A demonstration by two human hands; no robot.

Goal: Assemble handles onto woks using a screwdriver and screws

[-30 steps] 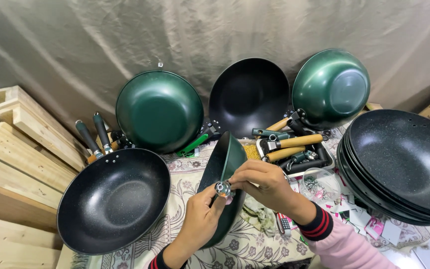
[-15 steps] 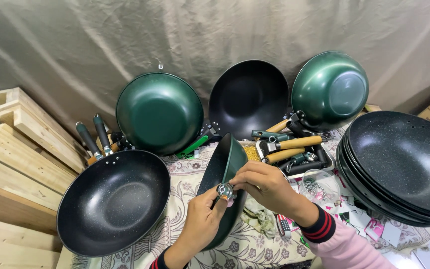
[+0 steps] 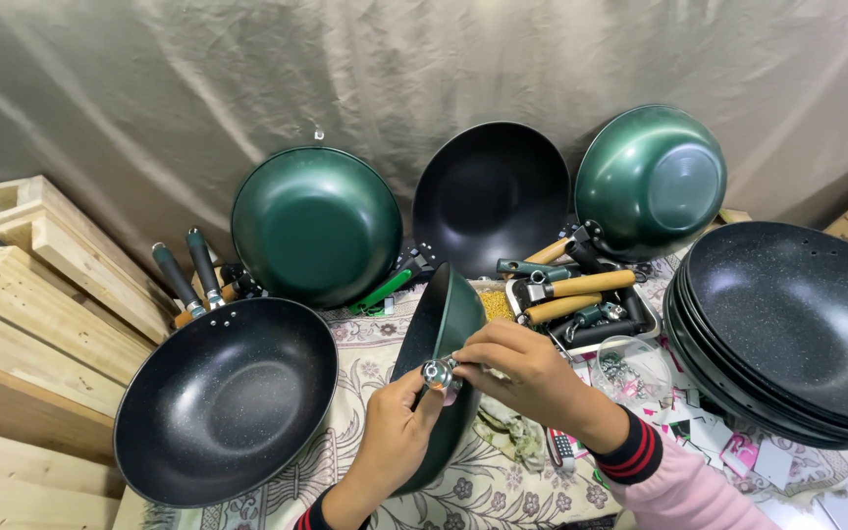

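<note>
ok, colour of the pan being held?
Dark green pan, black inside; head view.

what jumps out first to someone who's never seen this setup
In the middle, the left hand and right hand meet at a small metal fitting on the rim of a green pan held on edge. Behind, two green woks and a black one lean against a grey cloth backdrop. A stack of speckled black pans sits at the right, and a single one lies left.
</note>
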